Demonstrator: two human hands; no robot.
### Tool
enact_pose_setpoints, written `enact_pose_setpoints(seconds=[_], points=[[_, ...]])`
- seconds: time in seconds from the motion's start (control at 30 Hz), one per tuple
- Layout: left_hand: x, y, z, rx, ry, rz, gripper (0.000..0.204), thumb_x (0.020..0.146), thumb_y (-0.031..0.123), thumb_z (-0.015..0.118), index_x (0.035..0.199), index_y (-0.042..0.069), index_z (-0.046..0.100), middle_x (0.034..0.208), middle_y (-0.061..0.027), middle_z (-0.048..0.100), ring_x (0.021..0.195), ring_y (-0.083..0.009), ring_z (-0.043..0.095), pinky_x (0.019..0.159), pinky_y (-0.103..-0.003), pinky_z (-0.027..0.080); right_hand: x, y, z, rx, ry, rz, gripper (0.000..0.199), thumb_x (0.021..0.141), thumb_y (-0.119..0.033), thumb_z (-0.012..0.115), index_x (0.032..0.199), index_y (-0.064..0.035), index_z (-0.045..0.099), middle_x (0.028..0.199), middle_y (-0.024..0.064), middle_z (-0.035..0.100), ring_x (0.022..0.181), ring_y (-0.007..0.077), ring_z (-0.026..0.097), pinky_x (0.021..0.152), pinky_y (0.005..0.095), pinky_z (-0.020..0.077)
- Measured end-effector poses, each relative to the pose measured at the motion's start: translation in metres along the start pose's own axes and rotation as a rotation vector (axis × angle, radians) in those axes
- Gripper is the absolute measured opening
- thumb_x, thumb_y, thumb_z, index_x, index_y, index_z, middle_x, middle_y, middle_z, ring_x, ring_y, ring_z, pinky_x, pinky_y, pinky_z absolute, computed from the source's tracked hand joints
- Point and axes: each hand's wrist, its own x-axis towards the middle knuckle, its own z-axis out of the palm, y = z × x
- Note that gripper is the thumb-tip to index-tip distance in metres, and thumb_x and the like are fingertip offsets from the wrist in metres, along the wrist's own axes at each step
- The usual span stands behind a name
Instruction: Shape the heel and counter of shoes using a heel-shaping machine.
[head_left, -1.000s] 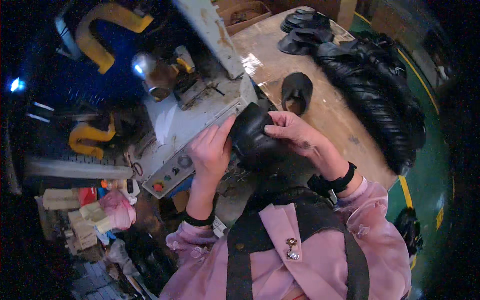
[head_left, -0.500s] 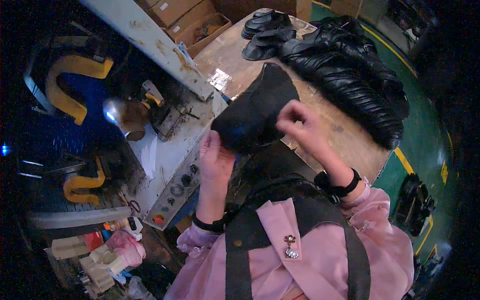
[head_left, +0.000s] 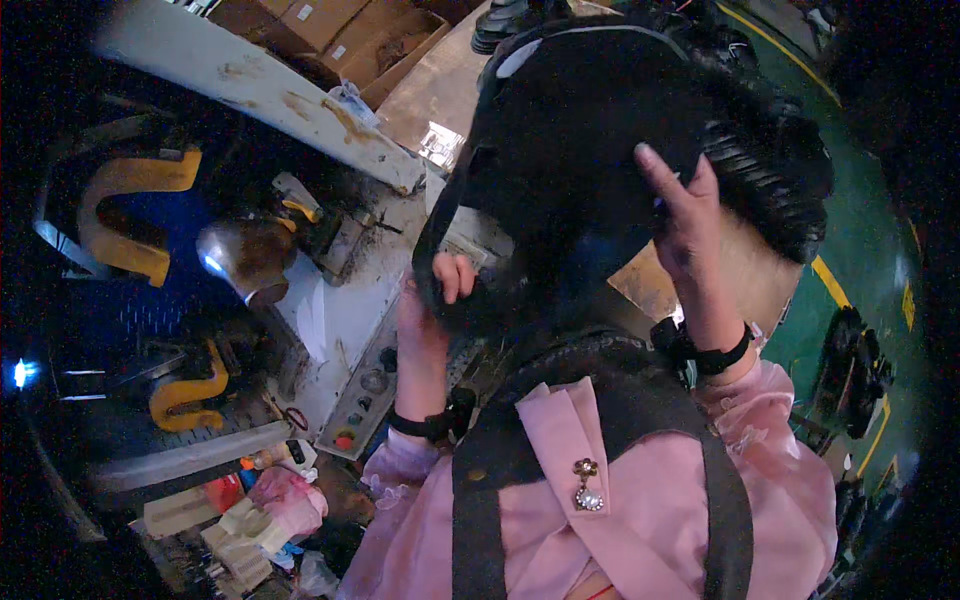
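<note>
A black, leather-like shoe upper (head_left: 590,120) is spread wide in front of me, with a pale patch along its upper left edge. My left hand (head_left: 430,300) is closed on its lower left edge, fingertips curling through to the near face. At its right side, my right hand (head_left: 690,220) grips it, the thumb lying over the black surface and part of the fingers hidden. Behind the piece, stacked black uppers (head_left: 770,170) lie on the wooden table (head_left: 745,265), partly covered by it.
To the left stands a machine with a rounded metal form (head_left: 245,255), yellow curved brackets (head_left: 135,210) and a control panel (head_left: 365,395). Cardboard boxes (head_left: 370,45) are at the back. Small boxes and a pink cloth (head_left: 285,498) lie at lower left. Green floor (head_left: 860,240) runs along the right.
The black upper, folded and smaller before, is now opened out and closer to me, covering more of the table. My right hand has moved right and onto its side.
</note>
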Motion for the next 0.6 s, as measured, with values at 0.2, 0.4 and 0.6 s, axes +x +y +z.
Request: enact_pose_setpoints(seconds=[0.2,0.4,0.6], points=[[0.005,-0.011,-0.030,-0.148,0.098,-0.078,0.022,0.092,0.025,0.042,0.086,0.008,0.055,0.085,-0.0124,0.053,0.095,-0.0298,0.048,0.090,-0.043,0.035,0.002,-0.020,0.022,-0.312,-0.112,-0.209,0.027,0.080,-0.004,0.068,0.106,-0.0013,0.060,0.098,0.0043,0.066,0.085,0.0100,0.061,0.077,0.0247,0.0485],[0.009,-0.024,-0.042,-0.142,0.134,-0.082,0.025,0.089,0.031,0.047,0.089,0.008,0.058,0.096,-0.0135,0.057,0.109,-0.0340,0.047,0.102,-0.046,0.029,0.008,-0.023,0.040,-0.475,-0.200,-0.304,0.027,0.079,-0.006,0.069,0.104,-0.0007,0.062,0.093,0.0023,0.066,0.082,0.0075,0.059,0.075,0.0229,0.0476],[0.016,-0.040,-0.052,-0.263,-0.015,-0.002,0.025,0.087,0.033,0.050,0.092,0.009,0.057,0.090,-0.0087,0.056,0.099,-0.0301,0.050,0.098,-0.046,0.034,0.023,-0.019,0.060,-0.497,-0.253,-0.254,0.028,0.079,-0.007,0.069,0.105,-0.0005,0.062,0.091,0.0014,0.066,0.081,0.0065,0.058,0.074,0.0224,0.0475]])
